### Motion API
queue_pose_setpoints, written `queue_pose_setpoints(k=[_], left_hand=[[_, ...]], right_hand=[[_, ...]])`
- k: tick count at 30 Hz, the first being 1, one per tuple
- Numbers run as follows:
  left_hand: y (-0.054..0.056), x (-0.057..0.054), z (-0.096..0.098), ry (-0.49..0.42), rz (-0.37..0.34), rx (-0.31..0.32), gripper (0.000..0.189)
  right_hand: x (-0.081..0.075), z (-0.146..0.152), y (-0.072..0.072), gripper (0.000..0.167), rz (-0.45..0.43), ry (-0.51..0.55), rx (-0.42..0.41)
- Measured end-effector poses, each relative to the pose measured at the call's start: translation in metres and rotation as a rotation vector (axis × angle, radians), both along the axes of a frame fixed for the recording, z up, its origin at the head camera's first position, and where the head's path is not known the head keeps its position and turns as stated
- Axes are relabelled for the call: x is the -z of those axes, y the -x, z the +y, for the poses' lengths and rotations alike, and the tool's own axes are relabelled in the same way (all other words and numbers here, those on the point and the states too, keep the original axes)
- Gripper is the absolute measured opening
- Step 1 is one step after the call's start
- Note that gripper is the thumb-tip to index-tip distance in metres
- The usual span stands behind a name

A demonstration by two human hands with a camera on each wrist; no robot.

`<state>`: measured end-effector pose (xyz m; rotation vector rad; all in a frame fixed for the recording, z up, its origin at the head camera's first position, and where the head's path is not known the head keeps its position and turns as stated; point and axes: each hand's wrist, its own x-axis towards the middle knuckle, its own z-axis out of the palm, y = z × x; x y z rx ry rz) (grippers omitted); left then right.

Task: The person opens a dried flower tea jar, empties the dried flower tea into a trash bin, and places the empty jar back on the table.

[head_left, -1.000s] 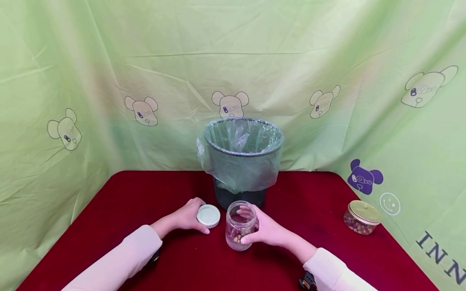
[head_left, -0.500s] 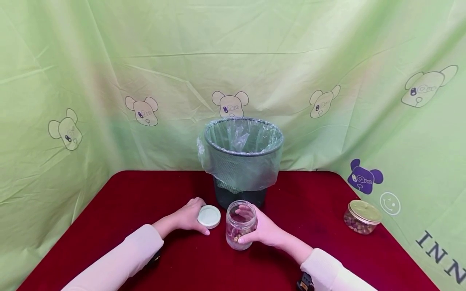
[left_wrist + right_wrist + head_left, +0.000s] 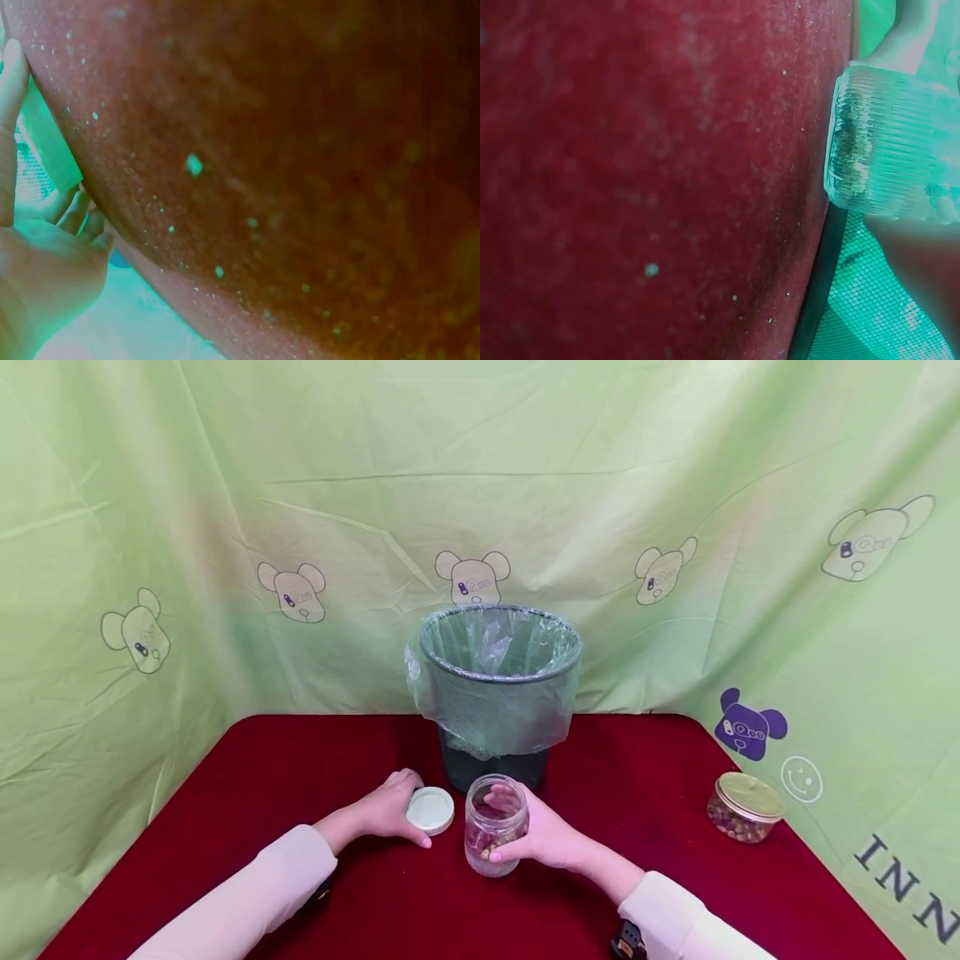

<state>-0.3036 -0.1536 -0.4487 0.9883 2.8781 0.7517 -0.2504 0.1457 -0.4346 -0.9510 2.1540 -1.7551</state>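
My left hand (image 3: 386, 810) holds a round white lid (image 3: 431, 811) at its left side, thumb in front and fingers behind. The left wrist view shows this lid (image 3: 49, 139) flat on the table between thumb and fingers. My right hand (image 3: 551, 835) grips an uncovered clear glass jar (image 3: 480, 860) from the right, its thumb across the front. The jar stands upright just right of the lid, with small brown pieces low inside it. Ribbed glass shows on the jar (image 3: 889, 142) in the right wrist view. Some right fingers are seen only through the glass.
Behind both hands stands a black mesh bin (image 3: 495, 768) lined with a translucent green bag (image 3: 510, 714). A second clear jar (image 3: 742, 822) with a gold lid and brown contents sits at the table's right edge. Green printed cloth (image 3: 337, 510) surrounds the red table (image 3: 300, 760).
The right thumb has slid slightly left across the jar's front, and the right forearm has shifted a little with it. The left hand stays at the lid.
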Motion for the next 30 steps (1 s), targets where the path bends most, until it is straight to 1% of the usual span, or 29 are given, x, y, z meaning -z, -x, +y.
queue_pose_setpoints(k=[5, 8, 11, 13, 16, 19, 22, 27, 30], left_hand=[[-0.002, 0.001, -0.002, -0.007, 0.015, 0.008, 0.084], [-0.002, -0.003, -0.004, -0.035, 0.023, 0.011, 0.087], [0.000, -0.010, -0.004, -0.109, 0.040, -0.006, 0.087], [0.001, -0.018, -0.004, -0.179, 0.060, -0.028, 0.086], [0.004, -0.030, -0.004, -0.279, 0.100, -0.077, 0.084], [0.007, -0.044, -0.004, -0.350, 0.120, -0.121, 0.082], [0.009, -0.061, -0.005, -0.407, 0.119, -0.146, 0.081], [0.013, -0.093, -0.004, -0.519, 0.086, -0.203, 0.082], [0.018, -0.111, -0.003, -0.596, 0.082, -0.223, 0.082]], right_hand=[[0.001, 0.000, 0.000, 0.083, -0.006, 0.006, -0.013], [0.002, -0.001, 0.000, 0.083, -0.002, 0.005, -0.014], [0.002, 0.000, 0.000, 0.083, -0.001, 0.007, -0.016], [0.001, 0.000, 0.000, 0.083, -0.003, 0.009, -0.015], [0.001, 0.000, 0.001, 0.083, -0.004, 0.007, -0.014], [0.000, 0.000, 0.002, 0.083, -0.007, -0.006, -0.013], [0.000, -0.001, 0.002, 0.083, -0.015, -0.013, -0.013], [-0.001, 0.000, 0.001, 0.084, -0.019, -0.021, -0.010], [-0.001, 0.001, 0.001, 0.084, -0.010, -0.026, -0.006]])
